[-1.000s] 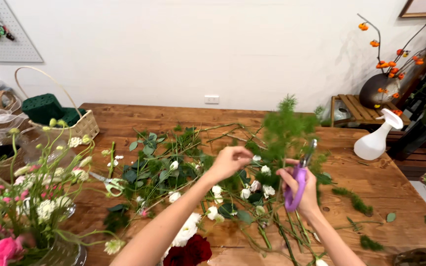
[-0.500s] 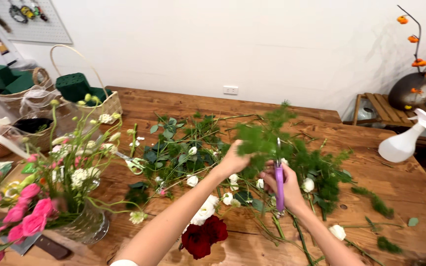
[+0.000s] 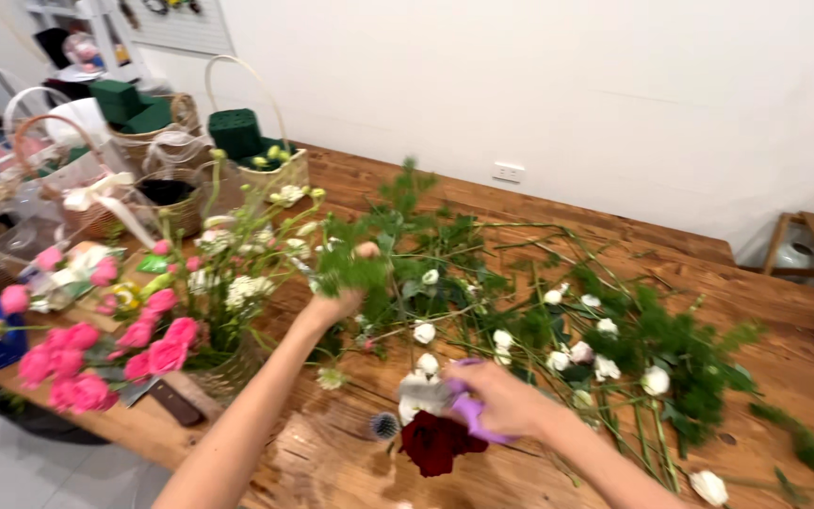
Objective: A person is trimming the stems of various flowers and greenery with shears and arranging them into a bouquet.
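Over the wooden table (image 3: 558,226) my left hand (image 3: 336,303) pinches a feathery green sprig (image 3: 350,269) beside the pink-flower basket (image 3: 223,372), right hand (image 3: 501,401) closed on purple-handled snips (image 3: 468,410); risk: blades nick the dark red rose (image 3: 435,443).

Both forearms were bare, with no sleeve showing up to the near edge of the view. The left hand (image 3: 336,303) and the right hand (image 3: 506,403) wore no glove, and no ring, watch or bracelet could be made out.
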